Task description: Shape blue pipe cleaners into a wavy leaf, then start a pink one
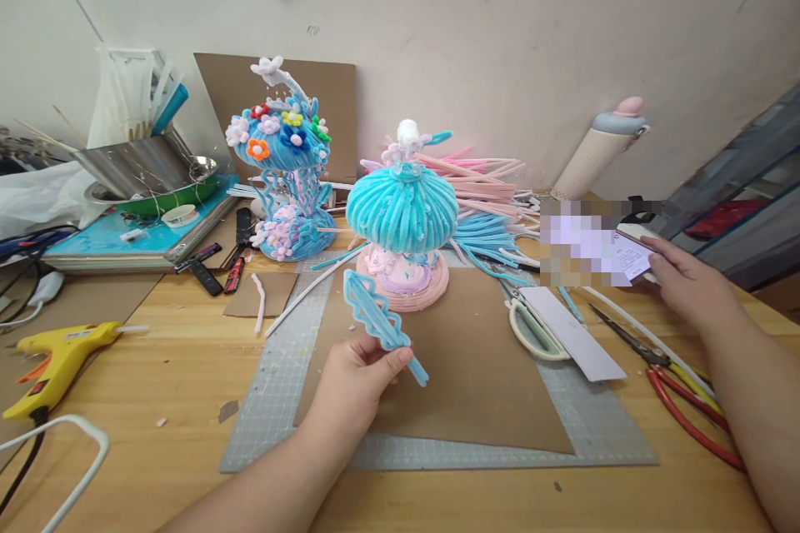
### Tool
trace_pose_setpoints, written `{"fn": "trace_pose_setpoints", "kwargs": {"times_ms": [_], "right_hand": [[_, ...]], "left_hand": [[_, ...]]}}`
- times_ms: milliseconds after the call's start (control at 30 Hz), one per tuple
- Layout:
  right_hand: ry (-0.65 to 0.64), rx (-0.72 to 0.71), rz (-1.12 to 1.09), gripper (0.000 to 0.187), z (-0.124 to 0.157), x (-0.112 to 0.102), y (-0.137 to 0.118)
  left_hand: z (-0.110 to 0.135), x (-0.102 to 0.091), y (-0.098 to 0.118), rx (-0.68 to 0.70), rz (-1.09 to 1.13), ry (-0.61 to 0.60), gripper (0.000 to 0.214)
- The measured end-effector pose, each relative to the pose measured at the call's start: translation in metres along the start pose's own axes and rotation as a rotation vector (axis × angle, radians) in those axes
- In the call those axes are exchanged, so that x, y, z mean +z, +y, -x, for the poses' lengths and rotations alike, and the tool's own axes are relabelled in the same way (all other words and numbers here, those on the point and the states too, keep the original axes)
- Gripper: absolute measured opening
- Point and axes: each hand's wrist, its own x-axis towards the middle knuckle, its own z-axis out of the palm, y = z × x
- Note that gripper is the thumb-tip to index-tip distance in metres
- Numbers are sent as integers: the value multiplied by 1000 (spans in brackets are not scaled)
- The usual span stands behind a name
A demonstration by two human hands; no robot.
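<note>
Centrally, near the front edge of the table (187,366), the left hand (359,371) pinches a wavy blue pipe-cleaner strip (375,312) between thumb and fingers. It holds the strip upright and tilted, just in front of the blue domed model (402,208). That model stands on a pink coiled base (431,287) at the far end of a brown cardboard sheet (475,366), which lies on a grey cutting mat (275,383).

Far right, the right hand (684,279) lies with its fingers together against a white card (631,256); whether it grips the card I cannot tell. Red-handled pliers (681,404) lie near that arm, with a white strip (572,333) just left of them. A finished flowered model (284,175) stands far left, a pile of pipe cleaners (481,191) lies behind the dome, and a yellow glue gun (59,354) lies near left.
</note>
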Motion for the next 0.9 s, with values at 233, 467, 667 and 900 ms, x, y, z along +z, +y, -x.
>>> {"fn": "trace_pose_setpoints", "kwargs": {"times_ms": [233,467,667,900], "right_hand": [[-48,113,-10,49,1,-7,-13],[-77,137,-13,57,2,-12,-23],[-83,127,-10,58,0,-9,-17],[-88,104,15,58,1,-9,-16]], "left_hand": [[2,0,3,-16,-6,-5,25],[1,0,3,-9,4,1,25],[1,0,5,-20,-8,7,27],[2,1,6,-36,8,11,29]]}}
